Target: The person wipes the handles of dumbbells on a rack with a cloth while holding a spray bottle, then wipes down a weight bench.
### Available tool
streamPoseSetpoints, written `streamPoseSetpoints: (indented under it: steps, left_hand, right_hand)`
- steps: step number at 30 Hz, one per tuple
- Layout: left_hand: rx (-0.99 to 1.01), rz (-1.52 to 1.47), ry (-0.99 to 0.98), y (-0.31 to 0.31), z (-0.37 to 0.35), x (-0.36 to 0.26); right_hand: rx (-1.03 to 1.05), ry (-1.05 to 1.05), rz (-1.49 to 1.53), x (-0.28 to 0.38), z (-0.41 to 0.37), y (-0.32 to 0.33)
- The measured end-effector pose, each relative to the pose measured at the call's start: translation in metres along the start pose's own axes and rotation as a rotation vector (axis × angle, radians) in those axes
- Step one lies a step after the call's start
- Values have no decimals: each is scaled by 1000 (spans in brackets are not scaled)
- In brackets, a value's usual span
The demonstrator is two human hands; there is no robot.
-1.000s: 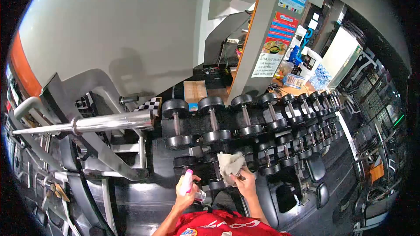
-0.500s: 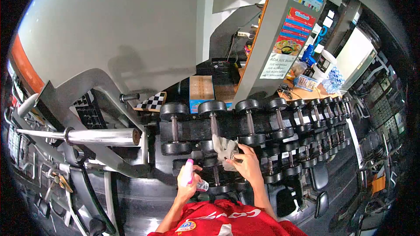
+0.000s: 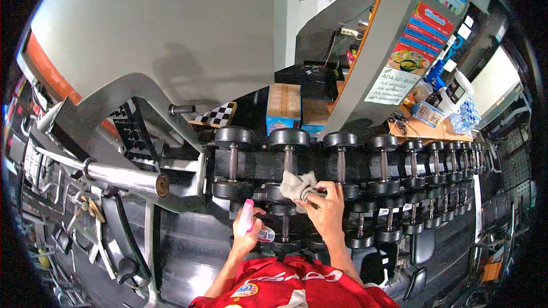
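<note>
My left hand (image 3: 246,232) is wrapped round a clear spray bottle (image 3: 246,217) with a pink and white top, tilted with its base to the right. In my right hand (image 3: 325,208) is a crumpled light grey cloth (image 3: 298,187), pinched between thumb and fingers. The cloth lies against the near end of a black dumbbell (image 3: 289,157) on the upper row of the rack and partly hides that end. Left of it rests another dumbbell (image 3: 233,162), and to its right a third dumbbell (image 3: 341,159).
Smaller dumbbells (image 3: 414,162) run along two tiers to the right. A gym machine with a steel bar (image 3: 128,177) stands at left. Behind the rack are a cardboard box (image 3: 283,105), a grey pillar (image 3: 371,51) and a wooden table (image 3: 434,130) with containers. A bench (image 3: 422,245) sits lower right.
The view has shifted, so the rack and pillar appear further right. My right hand has moved the cloth from the dumbbell's handle toward its near end. My left hand still holds the bottle.
</note>
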State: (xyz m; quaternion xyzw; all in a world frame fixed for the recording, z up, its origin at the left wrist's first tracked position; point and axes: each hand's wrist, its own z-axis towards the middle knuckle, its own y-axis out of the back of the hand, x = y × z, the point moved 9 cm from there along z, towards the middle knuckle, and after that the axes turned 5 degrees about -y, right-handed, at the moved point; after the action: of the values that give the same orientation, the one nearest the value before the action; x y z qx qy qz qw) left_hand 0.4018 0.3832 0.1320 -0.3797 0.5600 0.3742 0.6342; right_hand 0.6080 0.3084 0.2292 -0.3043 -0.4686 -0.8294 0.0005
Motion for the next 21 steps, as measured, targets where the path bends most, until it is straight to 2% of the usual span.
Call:
streamPoseSetpoints:
  steps: [2,5,7,8,10,11,12,14,16,18,19,21]
  left_hand:
    - [-48,79,33,-1,0,10]
    - [-75,120,-37,-9,2,4]
    - [-112,96,-36,-9,-2,4]
    - [-130,61,-48,-10,-3,4]
    - [-129,46,-34,-10,-3,4]
    - [-122,31,-23,-9,-3,5]
    - [-126,35,-20,-7,-3,5]
    - [-146,-44,7,-2,-5,8]
    - [-123,-57,-11,7,-7,11]
    - [-74,18,-20,13,-7,9]
    - [-70,17,-22,18,-7,7]
    - [-82,3,15,27,-10,8]
  right_hand:
    - [99,-151,384,-28,-1,-21]
    - [128,-83,565,-30,12,-13]
    - [204,-159,821,-41,10,-21]
    - [213,-156,823,-45,5,-28]
    - [78,-539,1326,-83,-13,-54]
    - [119,-494,1374,-83,-10,-61]
    - [125,-497,1376,-91,-6,-72]
    - [275,-414,915,-95,7,-96]
    - [485,-462,669,-100,5,-127]
    - [309,-305,414,-100,3,-128]
    - [304,-306,414,-100,-4,-136]
    - [154,-255,383,-93,-9,-129]
